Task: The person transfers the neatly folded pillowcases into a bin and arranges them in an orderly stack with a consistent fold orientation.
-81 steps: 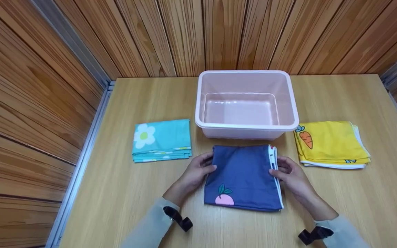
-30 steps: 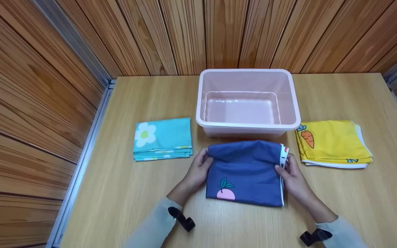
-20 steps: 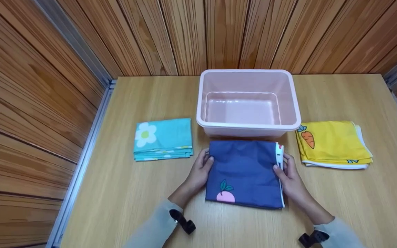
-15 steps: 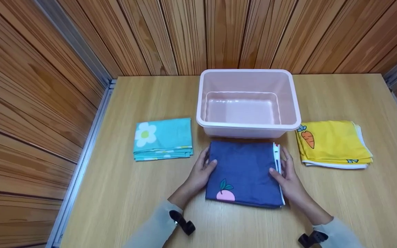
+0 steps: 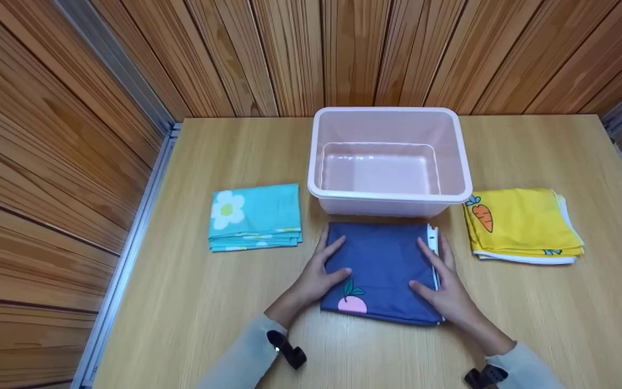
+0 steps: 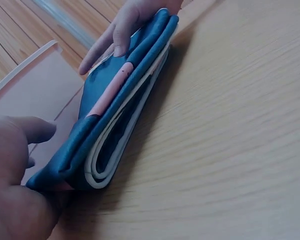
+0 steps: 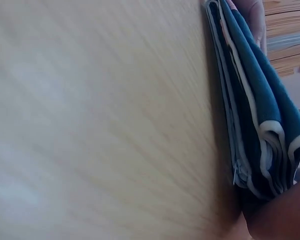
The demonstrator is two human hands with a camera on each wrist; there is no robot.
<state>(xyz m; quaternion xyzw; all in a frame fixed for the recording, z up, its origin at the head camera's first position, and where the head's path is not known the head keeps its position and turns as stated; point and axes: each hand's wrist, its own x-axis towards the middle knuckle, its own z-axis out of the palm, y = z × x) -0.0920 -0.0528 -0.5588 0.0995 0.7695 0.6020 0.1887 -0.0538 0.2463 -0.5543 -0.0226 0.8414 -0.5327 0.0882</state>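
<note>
A folded navy cloth (image 5: pixel 381 265) with a pink fruit and green leaves printed near its front left corner lies flat on the table. White edging runs down its right side. My left hand (image 5: pixel 312 276) rests on the left edge with fingers spread and fairly straight. On the opposite edge lies my right hand (image 5: pixel 447 289), its thumb and forefinger stretched over the top. The left wrist view shows several layers in the cloth's near fold (image 6: pixel 107 145). In the right wrist view a small zip pull (image 7: pixel 235 172) hangs among the cloth's stacked layers.
A pink plastic bin (image 5: pixel 389 199) stands right behind the navy cloth, with nothing in it. Left of it lies a folded turquoise cloth (image 5: pixel 268 210) with a white flower; to the right, a folded yellow cloth (image 5: pixel 527 221) with a carrot. Wooden walls (image 5: pixel 349 54) enclose the table.
Both hands first held the navy cloth by its sides and raised its far part. It now lies flatter, and the fingers have loosened and spread over its top.
</note>
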